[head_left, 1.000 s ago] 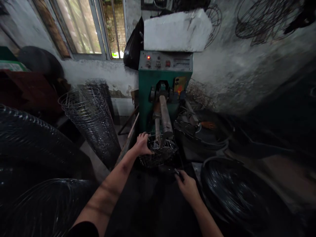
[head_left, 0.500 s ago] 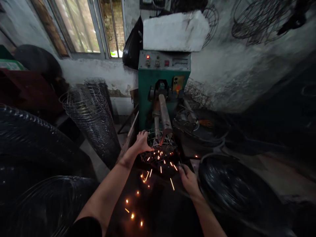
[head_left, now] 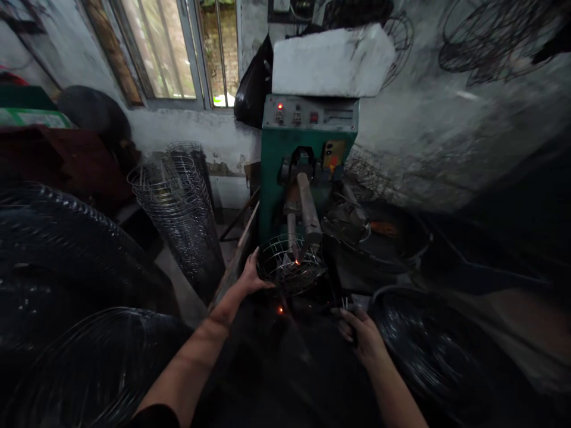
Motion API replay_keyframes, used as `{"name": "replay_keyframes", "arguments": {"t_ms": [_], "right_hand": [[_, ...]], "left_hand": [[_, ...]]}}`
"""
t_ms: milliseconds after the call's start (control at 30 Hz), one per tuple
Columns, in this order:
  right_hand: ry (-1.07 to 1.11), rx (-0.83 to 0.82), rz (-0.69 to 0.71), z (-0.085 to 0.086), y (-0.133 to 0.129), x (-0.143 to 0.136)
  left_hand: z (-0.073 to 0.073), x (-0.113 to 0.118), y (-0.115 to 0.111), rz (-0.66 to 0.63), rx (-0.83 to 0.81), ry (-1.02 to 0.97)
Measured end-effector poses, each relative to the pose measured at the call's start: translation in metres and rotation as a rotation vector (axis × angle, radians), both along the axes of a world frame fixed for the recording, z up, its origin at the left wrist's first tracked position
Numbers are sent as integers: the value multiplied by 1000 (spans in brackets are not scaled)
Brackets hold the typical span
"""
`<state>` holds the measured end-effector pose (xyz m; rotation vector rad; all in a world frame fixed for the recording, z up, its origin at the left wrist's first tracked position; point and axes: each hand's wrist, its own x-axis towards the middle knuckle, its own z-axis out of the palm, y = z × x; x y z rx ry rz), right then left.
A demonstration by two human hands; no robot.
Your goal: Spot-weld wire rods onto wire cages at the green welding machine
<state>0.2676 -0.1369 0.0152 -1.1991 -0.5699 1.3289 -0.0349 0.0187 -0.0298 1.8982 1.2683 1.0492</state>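
A round wire basket (head_left: 285, 267) sits at the lower electrode arm of a green spot-welding machine (head_left: 274, 148). My left hand (head_left: 253, 274) grips its left rim, thumb stretched along the near side. Above the basket, the thick upper arm (head_left: 308, 205) of the machine reaches toward me, and a small orange glow shows at its tip. To the right of the basket, my right hand (head_left: 360, 333) is closed around short thin metal wires (head_left: 345, 303), whose ends stick up from its fingers. The area beneath the basket is dark.
Tall stacks of wire baskets (head_left: 178, 214) stand at the left. Coils of dark wire (head_left: 419, 351) lie at the lower right, with more bundles (head_left: 89, 368) at the lower left. Behind them, a dark round tray (head_left: 401, 255) holds an orange item.
The shower of sparks has died down to a few glows. My right hand has moved slightly right and down, away from the basket. The view has shifted, moving the machine rightward in frame.
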Motion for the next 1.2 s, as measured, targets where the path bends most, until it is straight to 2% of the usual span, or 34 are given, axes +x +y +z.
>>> {"name": "replay_keyframes", "arguments": {"t_ms": [100, 267, 367, 467, 567, 733, 800, 867, 967, 1200], "right_hand": [[20, -37, 101, 12, 2, -14], [68, -79, 402, 44, 11, -47], [106, 14, 502, 64, 20, -68], [49, 141, 617, 75, 29, -85], [-271, 208, 706, 79, 35, -94], [-1258, 173, 874, 88, 38, -98], [-1500, 155, 948, 91, 38, -99], [-1646, 168, 984, 91, 38, -99], [-1773, 171, 964, 89, 37, -100], [-1786, 194, 967, 88, 39, -89]], "left_hand": [[6, -5, -1, 12, 15, 43], [23, -17, -6, -24, 56, 170], [35, -19, -13, -46, 85, 207], [46, -18, -24, -75, 102, 261], [53, -15, -37, -155, 186, 300], [49, -6, -48, -182, 261, 365], [45, 1, -50, -181, 298, 404], [42, 9, -51, -186, 326, 426], [42, 18, -52, -190, 315, 442], [46, 25, -45, -222, 296, 399]]}}
